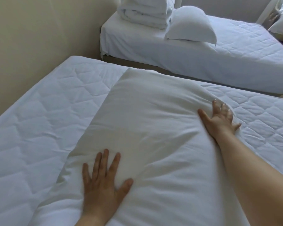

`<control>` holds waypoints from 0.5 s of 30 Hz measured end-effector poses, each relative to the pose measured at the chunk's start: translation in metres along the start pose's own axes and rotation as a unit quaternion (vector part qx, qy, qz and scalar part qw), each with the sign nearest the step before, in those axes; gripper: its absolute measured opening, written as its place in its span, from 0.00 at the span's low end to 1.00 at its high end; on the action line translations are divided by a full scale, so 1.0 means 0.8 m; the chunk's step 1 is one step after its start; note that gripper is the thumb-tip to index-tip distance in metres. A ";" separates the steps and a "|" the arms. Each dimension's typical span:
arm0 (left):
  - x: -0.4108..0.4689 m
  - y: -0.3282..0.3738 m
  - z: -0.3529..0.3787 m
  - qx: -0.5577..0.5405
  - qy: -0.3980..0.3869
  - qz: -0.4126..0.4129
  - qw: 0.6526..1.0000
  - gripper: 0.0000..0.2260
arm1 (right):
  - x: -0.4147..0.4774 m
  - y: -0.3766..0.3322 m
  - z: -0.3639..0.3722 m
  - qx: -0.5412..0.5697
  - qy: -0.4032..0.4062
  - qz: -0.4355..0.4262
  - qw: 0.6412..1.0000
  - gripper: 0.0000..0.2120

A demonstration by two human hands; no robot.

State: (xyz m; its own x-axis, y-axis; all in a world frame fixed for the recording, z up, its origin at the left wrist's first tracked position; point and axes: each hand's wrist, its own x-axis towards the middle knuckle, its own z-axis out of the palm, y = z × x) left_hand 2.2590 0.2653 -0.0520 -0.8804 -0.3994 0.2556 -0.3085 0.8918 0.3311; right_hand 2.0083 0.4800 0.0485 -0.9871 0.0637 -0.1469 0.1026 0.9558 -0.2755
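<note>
**Two flat palms on loose linen: where it may slip**

We see the white linen lying slantwise across the near mattress, its far corner reaching toward the gap between the beds. The left hand rests flat on the linen's near left part, fingers straight and spread, gripping nothing. The right hand lies at the linen's right edge, fingers splayed and also holding nothing. It is blurred, so we cannot tell whether its fingertips catch the hem.

We judge the work to be smoothing the linen out. With neither hand pinching cloth, an uneven push could drag the whole piece sideways over the quilted mattress instead of flattening it. Creases already fan out from under both palms, and pressing toward each other would bunch them deeper. A hard sweep by the right hand might also roll the edge under.

On the far bed, a pillow and folded bedding sit well apart.
</note>
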 end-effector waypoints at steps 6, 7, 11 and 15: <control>-0.001 -0.003 -0.002 0.012 0.015 0.020 1.000 0.27 | -0.030 -0.010 0.003 0.010 -0.013 0.013 1.000 0.30; 0.005 0.000 -0.008 0.011 0.035 0.033 0.999 0.28 | -0.041 -0.007 0.005 0.014 -0.013 0.008 1.000 0.29; 0.066 0.003 -0.045 0.009 0.145 0.067 0.987 0.27 | -0.091 0.013 0.010 0.024 -0.017 0.004 1.000 0.29; 0.121 -0.018 -0.066 -0.088 0.107 -0.096 0.986 0.39 | -0.135 0.048 0.008 0.095 -0.002 0.086 0.992 0.43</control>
State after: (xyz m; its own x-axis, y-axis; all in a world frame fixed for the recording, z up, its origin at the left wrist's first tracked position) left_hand 2.1969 0.2023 0.0158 -0.7106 -0.6090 0.3524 -0.3780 0.7528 0.5389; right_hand 2.1194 0.5076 0.0474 -0.9528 0.2187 -0.2104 0.2902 0.8597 -0.4203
